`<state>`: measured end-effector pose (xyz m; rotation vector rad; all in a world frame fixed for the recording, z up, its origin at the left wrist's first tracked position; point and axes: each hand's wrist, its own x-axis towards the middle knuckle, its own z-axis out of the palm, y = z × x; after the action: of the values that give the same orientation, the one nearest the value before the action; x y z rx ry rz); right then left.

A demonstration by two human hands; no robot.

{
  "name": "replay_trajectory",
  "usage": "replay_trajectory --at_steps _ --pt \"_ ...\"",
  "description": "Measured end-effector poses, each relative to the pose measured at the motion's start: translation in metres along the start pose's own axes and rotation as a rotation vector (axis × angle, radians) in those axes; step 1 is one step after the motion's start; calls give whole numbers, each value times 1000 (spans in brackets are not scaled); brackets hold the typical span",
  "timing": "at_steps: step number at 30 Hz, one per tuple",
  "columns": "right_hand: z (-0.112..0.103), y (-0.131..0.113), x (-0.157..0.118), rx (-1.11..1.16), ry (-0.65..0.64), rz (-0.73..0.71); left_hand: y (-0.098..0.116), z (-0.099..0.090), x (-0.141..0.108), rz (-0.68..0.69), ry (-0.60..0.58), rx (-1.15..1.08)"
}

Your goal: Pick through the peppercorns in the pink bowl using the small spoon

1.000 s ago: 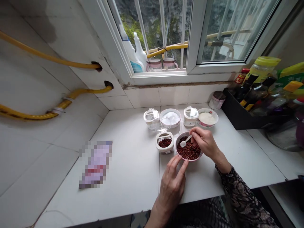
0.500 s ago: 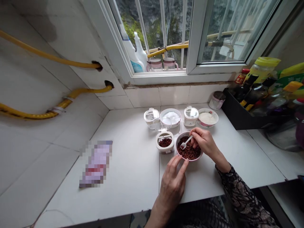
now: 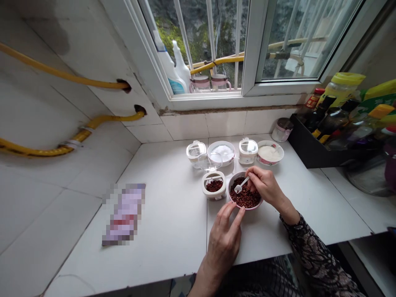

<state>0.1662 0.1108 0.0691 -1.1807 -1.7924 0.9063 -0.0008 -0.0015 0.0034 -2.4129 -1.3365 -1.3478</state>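
My right hand (image 3: 262, 185) pinches the handle of a small white plastic spoon (image 3: 242, 184). The spoon's scoop is over the dark red-brown dried pieces, like peppercorns (image 3: 246, 198), inside a pink-rimmed bowl (image 3: 253, 208). At the bowl's near edge my left hand (image 3: 224, 235) holds the rim with its fingertips. Just left of the bowl stands a white seasoning jar (image 3: 214, 196), its clear lid (image 3: 213, 161) raised, with similar dark pieces inside.
Behind are two lidded seasoning jars (image 3: 196, 149) (image 3: 248, 150), a bowl of white grains (image 3: 221, 153) and a bowl of paler grains (image 3: 269, 152). A pixelated purple packet (image 3: 125, 214) lies left. At right stands a black box of bottles (image 3: 321, 150). Yellow pipes (image 3: 80, 134) cross the left wall.
The spoon has tilted slightly over the bowl. My left hand stays at the rim. The whole view has shifted slightly.
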Motion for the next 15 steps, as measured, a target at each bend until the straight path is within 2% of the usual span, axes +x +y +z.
replay_trajectory --at_steps 10,12,15 --pt "-3 1 6 346 51 202 0 1 -1 -3 -5 4" --pt "-1 -1 6 389 80 180 0 2 -1 -1 -1 6" --pt "8 -7 1 367 135 71 -1 2 -2 3 11 5"
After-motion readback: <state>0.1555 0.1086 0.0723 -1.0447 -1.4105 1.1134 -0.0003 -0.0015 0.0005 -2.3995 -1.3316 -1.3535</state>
